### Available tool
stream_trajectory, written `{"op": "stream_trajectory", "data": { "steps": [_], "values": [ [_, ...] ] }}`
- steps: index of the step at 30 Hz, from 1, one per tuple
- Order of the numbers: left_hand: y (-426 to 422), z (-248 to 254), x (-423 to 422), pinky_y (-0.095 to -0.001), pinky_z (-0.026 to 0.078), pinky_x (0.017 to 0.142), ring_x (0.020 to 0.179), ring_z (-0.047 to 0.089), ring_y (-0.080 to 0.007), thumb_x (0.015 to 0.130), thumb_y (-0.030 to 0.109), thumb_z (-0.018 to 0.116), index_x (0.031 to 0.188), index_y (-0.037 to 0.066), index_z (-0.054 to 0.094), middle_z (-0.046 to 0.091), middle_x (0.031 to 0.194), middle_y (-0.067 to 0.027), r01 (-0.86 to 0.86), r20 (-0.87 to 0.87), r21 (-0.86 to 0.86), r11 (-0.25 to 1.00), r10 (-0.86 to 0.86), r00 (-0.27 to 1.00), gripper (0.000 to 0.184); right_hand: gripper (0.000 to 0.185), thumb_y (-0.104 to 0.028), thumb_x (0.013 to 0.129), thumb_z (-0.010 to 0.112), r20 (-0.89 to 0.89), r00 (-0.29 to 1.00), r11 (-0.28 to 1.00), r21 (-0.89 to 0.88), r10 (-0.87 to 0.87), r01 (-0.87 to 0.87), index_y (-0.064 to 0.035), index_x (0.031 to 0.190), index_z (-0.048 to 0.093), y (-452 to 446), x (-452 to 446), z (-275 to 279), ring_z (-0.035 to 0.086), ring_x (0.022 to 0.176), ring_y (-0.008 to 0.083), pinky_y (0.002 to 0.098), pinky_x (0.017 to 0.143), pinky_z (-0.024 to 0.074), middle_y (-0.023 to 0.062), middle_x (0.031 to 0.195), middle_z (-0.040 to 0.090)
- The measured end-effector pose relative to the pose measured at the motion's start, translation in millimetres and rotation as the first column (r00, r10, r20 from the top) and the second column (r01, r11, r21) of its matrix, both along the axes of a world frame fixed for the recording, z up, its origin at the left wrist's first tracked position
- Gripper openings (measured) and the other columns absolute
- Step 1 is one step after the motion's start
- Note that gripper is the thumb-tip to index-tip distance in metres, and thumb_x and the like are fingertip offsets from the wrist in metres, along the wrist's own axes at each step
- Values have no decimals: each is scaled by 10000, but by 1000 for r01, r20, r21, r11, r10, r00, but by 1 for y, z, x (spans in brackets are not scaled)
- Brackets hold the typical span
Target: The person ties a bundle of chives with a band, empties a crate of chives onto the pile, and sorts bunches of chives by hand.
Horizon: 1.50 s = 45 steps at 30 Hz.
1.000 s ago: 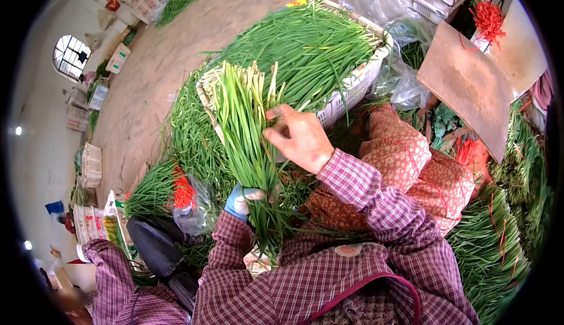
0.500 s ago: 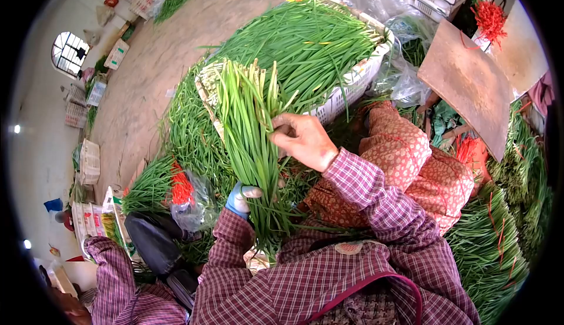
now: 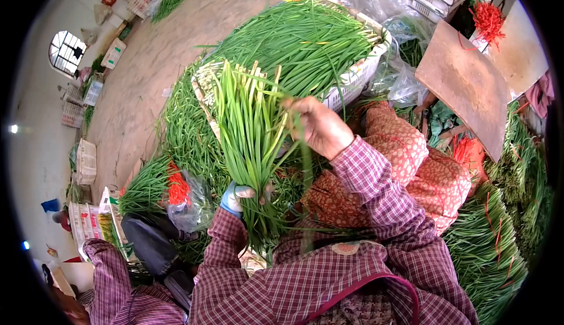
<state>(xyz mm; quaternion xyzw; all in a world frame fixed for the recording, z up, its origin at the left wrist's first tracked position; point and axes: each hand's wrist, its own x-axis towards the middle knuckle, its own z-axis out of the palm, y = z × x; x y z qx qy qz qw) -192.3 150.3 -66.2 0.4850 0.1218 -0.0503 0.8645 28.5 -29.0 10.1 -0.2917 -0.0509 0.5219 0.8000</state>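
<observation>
My left hand (image 3: 236,198), in a pale glove with a blue cuff, is wrapped round the lower part of a bunch of garlic chives (image 3: 247,131), its pale stem ends pointing up and away. To the right of the bunch, my bare right hand (image 3: 324,128) has its fingers pinched together. A loose chive leaf (image 3: 306,163), smeared by motion, hangs below those fingers and appears to be held in them. Behind the bunch stands a white plastic basket (image 3: 363,78) heaped with more chives (image 3: 294,37).
Loose chives (image 3: 188,131) lie on the floor left of the basket. A brown board (image 3: 464,84) leans at the right, above tied chive bundles (image 3: 487,254). Red ties (image 3: 178,185) lie on a plastic bag at the left. Another person's sleeve (image 3: 108,266) is at lower left.
My right hand has moved right, away from the bunch, with a leaf trailing from its fingers. My left hand keeps its hold on the bunch.
</observation>
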Motion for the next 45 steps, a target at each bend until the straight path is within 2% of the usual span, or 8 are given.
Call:
{"op": "stream_trajectory", "data": {
  "steps": [10, 12, 15, 18, 29, 38, 42, 45],
  "values": [
    [19, -18, -41, -286, 482, 502, 611, 617, -205, 632, 269, 802, 978, -10, 614, 628, 770, -102, -59, -32, 10, 998, 59, 998, 483, 167, -154, 892, 534, 322, 811, 873, 161, -488, 461, -2, 956, 561, -92, 109, 30, 615, 702, 149, 215, 552, 551, 113, 910, 616],
    [21, -17, -42, -289, 486, 511, 611, 618, -207, 640, 272, 792, 969, -14, 611, 628, 775, -105, -75, -30, -4, 997, 75, 997, 472, 283, -344, 926, 511, 895, 421, 913, -287, 148, 289, -111, 971, 666, -86, 87, 17, 628, 705, 155, 314, 648, 553, 108, 929, 661],
    [18, -6, -35, -295, 492, 524, 628, 624, -212, 656, 254, 782, 983, -15, 608, 633, 789, -112, -40, -11, 25, 999, 40, 999, 458, 498, -557, 817, 594, 707, -129, 569, -433, 696, 699, -131, 1064, 661, -48, 34, -2, 672, 780, 227, 375, 700, 552, 92, 978, 680],
    [14, -2, -33, -302, 503, 538, 643, 629, -216, 663, 244, 781, 1002, -17, 606, 644, 817, -125, -11, -29, 69, 998, 13, 1000, 461, 438, -526, 834, 592, 982, -29, 826, -140, 185, 546, -116, 965, 671, -16, 8, 13, 677, 729, 193, 337, 670, 543, 50, 851, 703],
    [0, 16, -21, -286, 487, 496, 601, 619, -213, 568, 261, 826, 1028, -26, 598, 640, 765, -139, 3, -164, 183, 983, 28, 986, 588, 208, -119, 718, 620, 986, 134, 861, -156, 103, 484, -23, 901, 648, 26, -23, -1, 655, 715, 310, 399, 692, 522, 132, 795, 678],
    [28, -11, -46, -348, 525, 602, 717, 635, -244, 628, 204, 800, 1075, -9, 599, 653, 840, -133, 49, -80, 132, 990, -39, 996, 534, 111, -88, 758, 635, 981, -186, 558, 128, 48, 820, -84, 868, 645, -25, 64, -5, 644, 689, 244, 365, 622, 531, 115, 777, 658],
    [19, 0, -50, -342, 510, 629, 718, 631, -234, 629, 213, 804, 1038, -8, 607, 656, 839, -118, -23, -183, 207, 978, 62, 981, 504, 193, -321, 826, 676, 740, 0, 457, -415, 672, 786, -171, 947, 675, -36, 61, 11, 645, 632, 186, 331, 554, 540, 66, 779, 668],
    [10, 7, -40, -327, 503, 637, 727, 632, -221, 616, 191, 807, 1029, -4, 608, 659, 832, -107, -32, -194, 185, 982, 69, 979, 498, 336, -411, 810, 676, 968, -170, 789, -44, 186, 613, -102, 938, 640, -11, 22, 8, 659, 604, 166, 319, 573, 557, 51, 764, 695]
  ]
}}
